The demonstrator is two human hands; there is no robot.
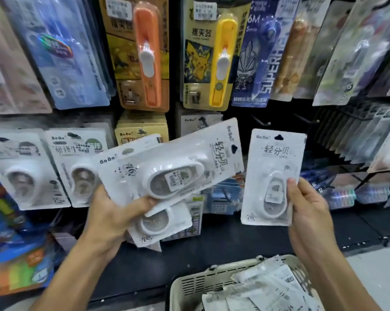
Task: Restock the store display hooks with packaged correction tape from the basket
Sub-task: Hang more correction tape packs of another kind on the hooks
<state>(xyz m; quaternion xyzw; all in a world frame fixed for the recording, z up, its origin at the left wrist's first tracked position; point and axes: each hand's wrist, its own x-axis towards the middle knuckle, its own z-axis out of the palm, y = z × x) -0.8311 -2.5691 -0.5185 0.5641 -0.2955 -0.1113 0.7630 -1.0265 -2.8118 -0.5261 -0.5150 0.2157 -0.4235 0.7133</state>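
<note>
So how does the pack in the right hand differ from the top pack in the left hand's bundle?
The right hand pinches a single pack held upright, hang hole at the top. The left hand grips several, and the top pack lies tilted nearly sideways, its hang hole pointing right. Both are white blister cards with the same printed title.

Glossy plastic packs (273, 176), slotted plastic basket (189, 286)

We reach both bare forearms up and forward from the bottom of the view, hands raised side by side and well apart. Our left hand (113, 212) is turned palm-up, its thumb pressed across the top and fingers curled beneath (mostly hidden). Our right hand (306, 205) stands upright, thumb tip pinching in front, fingers tucked behind.
</note>
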